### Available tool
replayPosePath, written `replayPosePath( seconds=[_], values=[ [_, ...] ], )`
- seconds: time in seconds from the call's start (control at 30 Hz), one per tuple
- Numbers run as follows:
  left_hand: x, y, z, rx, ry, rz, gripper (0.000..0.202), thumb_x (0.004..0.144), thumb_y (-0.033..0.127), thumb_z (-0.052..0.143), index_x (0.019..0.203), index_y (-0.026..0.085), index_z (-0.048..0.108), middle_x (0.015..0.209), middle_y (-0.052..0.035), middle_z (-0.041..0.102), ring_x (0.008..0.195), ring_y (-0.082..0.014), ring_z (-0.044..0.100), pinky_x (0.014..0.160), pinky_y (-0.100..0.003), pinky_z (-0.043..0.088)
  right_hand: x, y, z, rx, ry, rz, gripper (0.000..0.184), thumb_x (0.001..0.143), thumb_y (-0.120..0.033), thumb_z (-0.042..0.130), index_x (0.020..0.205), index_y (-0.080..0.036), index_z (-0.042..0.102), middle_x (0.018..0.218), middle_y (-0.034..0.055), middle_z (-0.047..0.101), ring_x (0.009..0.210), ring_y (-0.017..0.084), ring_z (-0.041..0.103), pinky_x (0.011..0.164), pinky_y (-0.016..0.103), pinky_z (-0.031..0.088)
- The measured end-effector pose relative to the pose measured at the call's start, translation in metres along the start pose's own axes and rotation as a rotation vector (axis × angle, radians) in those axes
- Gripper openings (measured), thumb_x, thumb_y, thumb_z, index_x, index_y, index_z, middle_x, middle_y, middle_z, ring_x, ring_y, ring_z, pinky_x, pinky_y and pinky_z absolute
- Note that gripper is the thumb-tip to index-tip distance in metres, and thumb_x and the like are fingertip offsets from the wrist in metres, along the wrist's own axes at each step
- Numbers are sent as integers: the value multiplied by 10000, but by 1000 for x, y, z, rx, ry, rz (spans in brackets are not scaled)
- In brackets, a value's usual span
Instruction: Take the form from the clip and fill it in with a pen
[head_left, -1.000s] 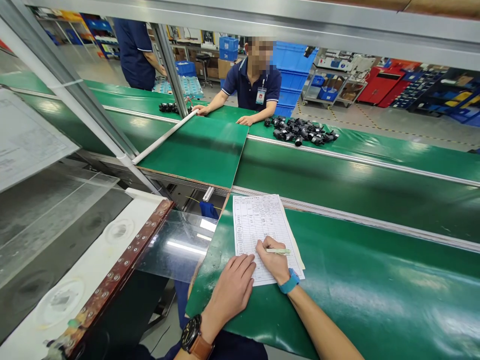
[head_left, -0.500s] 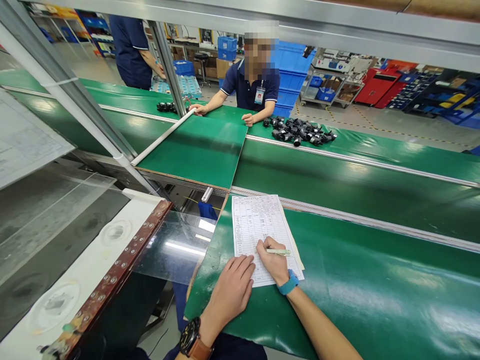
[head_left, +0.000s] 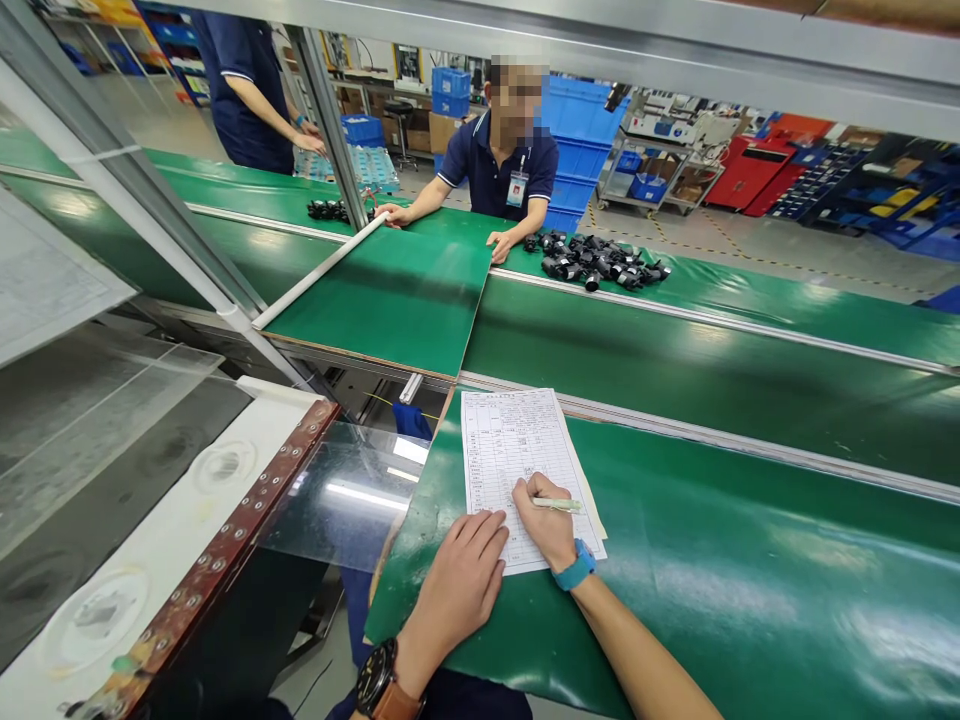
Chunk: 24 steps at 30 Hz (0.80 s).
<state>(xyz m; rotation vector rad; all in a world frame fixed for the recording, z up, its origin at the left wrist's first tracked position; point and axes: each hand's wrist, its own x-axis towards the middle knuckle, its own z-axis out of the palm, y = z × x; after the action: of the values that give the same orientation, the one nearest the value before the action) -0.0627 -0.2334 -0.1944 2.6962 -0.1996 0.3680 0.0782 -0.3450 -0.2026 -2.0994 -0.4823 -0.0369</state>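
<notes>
On the near green counter (head_left: pixel 712 590): printed form (head_left: pixel 510 450), thin limp paper, probably slides unless pinned flat. Left hand (head_left: pixel 454 590), fingers spread flat on its lower edge. Right hand (head_left: pixel 546 520), fingers closed around a light, stiff pale-green pen (head_left: pixel 559 504), tip on the sheet.

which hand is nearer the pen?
Right. The right hand grips the pen over the form. The left hand lies flat on the form's lower left corner, beside the right hand, not touching the pen.
</notes>
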Motion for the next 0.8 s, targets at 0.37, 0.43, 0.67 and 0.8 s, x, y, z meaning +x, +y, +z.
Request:
replayPosePath(
  seconds=[0.37, 0.43, 0.67, 0.8],
  values=[
    [-1, 0, 1, -13, 32, 5, 328, 991, 120, 459, 1309, 101, 535, 1413, -140, 577, 1294, -318, 481, 1098, -516, 418, 3, -5, -6, 225, -8, 201, 427, 844, -449, 561, 534, -224, 371, 477, -30, 438, 490, 112, 404, 528, 278, 358],
    [-1, -1, 2, -18, 58, 0, 300, 995, 126, 457, 1278, 102, 551, 1388, -141, 592, 1278, -318, 488, 1086, -519, 413, 6, -7, -10, 350, -19, 334, 427, 837, -500, 586, 555, -224, 422, 477, -13, 507, 462, 121, 432, 498, 279, 375],
    [6, 5, 2, -2, 167, 12, 268, 1012, 161, 432, 1210, 94, 600, 1292, -139, 644, 1228, -306, 521, 1086, -496, 366, 26, -10, -39, 352, -19, 276, 434, 842, -586, 639, 670, -199, 544, 546, -7, 542, 516, 133, 465, 514, 277, 377],
    [18, 24, 10, 20, 149, 39, 322, 1010, 206, 439, 1271, 90, 589, 1334, -131, 635, 1241, -300, 528, 1101, -470, 349, 28, -4, -46, 258, -161, 165, 384, 831, -530, 677, 688, -177, 625, 645, 21, 598, 621, 150, 515, 589, 281, 414]
  ],
)
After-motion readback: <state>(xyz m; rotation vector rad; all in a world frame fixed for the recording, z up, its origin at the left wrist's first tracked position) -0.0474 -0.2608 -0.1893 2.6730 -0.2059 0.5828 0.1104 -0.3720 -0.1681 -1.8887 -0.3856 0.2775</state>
